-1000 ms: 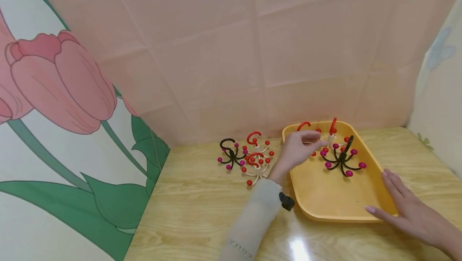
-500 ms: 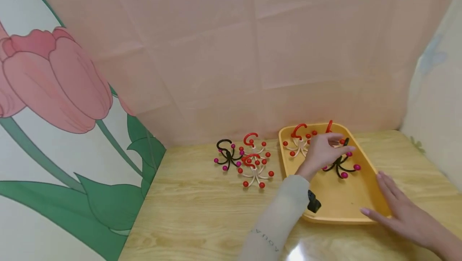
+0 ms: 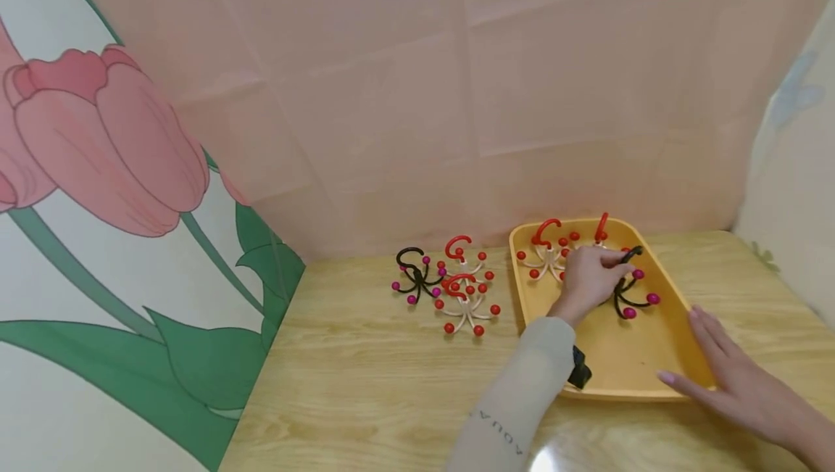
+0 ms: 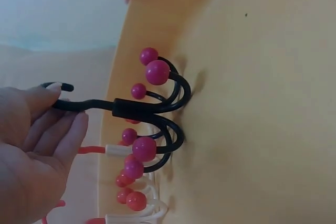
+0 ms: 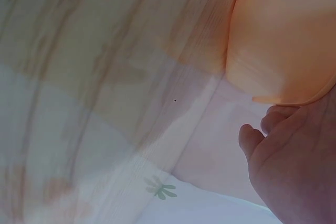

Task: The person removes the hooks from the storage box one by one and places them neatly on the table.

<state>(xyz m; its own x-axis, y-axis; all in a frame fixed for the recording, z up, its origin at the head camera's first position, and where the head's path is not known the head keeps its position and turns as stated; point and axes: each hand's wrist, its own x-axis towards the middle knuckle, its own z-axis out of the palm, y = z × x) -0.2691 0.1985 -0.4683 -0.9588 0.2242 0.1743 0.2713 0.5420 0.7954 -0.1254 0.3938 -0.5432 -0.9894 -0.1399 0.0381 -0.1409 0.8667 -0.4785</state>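
My left hand (image 3: pixel 585 280) is over the yellow tray (image 3: pixel 626 378), pinching the curved top of a black multi-arm hook hanger (image 3: pixel 620 300) with magenta ball tips. In the left wrist view, the thumb and fingers of the left hand (image 4: pixel 39 140) meet at the hook of the black hanger (image 4: pixel 131 108), its arms down on the tray floor. Behind it in the tray stand two white hangers with red hooks and red balls, one at the left (image 3: pixel 548 258) and one partly hidden (image 3: pixel 601 229). My right hand (image 3: pixel 740 381) rests on the tray's right rim, fingers straight.
Left of the tray, on the wood-grain table (image 3: pixel 352 370), stand a black hanger (image 3: pixel 419 280) and two red-and-white hangers, a rear one (image 3: pixel 464 263) and a front one (image 3: pixel 466 309), close together. A pink cloth backdrop (image 3: pixel 391 131) rises behind the table.
My left hand has moved right, from over the left red-and-white hanger to the black hanger in the tray, and now grips its hook. The right hand stays at the rim.
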